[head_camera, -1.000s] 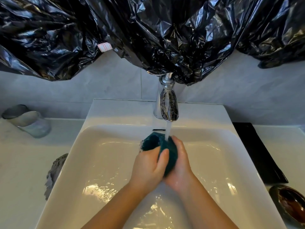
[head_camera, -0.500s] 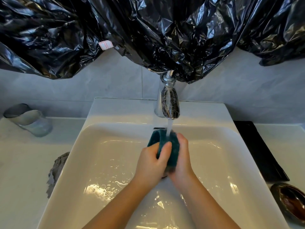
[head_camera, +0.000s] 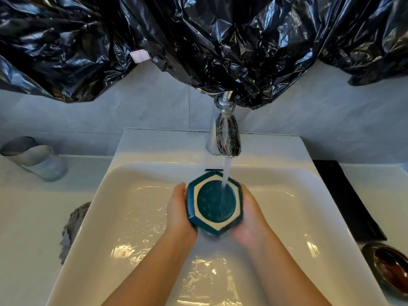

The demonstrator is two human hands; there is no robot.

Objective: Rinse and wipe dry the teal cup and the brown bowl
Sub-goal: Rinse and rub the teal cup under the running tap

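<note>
Rinsing teal cup (head_camera: 215, 200) straight below faucet (head_camera: 227, 138); head view only. Holding it upside down, hexagonal base up toward camera, mouth down toward basin, so long axis runs roughly up-down, in line with water stream (head_camera: 226, 171). Taking the stream on the base, off centre, on the edge nearer the faucet.

Clamping cup between both hands: left hand (head_camera: 178, 208) wrapped on the wall left of the faucet line, right hand (head_camera: 250, 215) wrapped on the wall right of it. Fingers curled round and under, tips hidden. Sitting about level, neither hand clearly nearer the faucet; cup dead between, touching both palms.

Judging step as outside rinse of cup, early in task: no wiping yet, bowl untouched. Next probably needs a roll of the cup about a left-right axis to bring mouth up under the stream, both wrists turning together. Wet glaze, so risk of slip and a knock on sink (head_camera: 154, 146).

Noting brown bowl (head_camera: 388, 270) on counter far right of faucet, toward camera, well apart from both hands, right hand nearer. Grey cloth (head_camera: 72, 226) left of faucet at sink edge, left hand nearer. Also glass tumbler (head_camera: 35, 160) far left of faucet, black tray (head_camera: 346, 199) right of it, black plastic sheet (head_camera: 198, 40) above.
</note>
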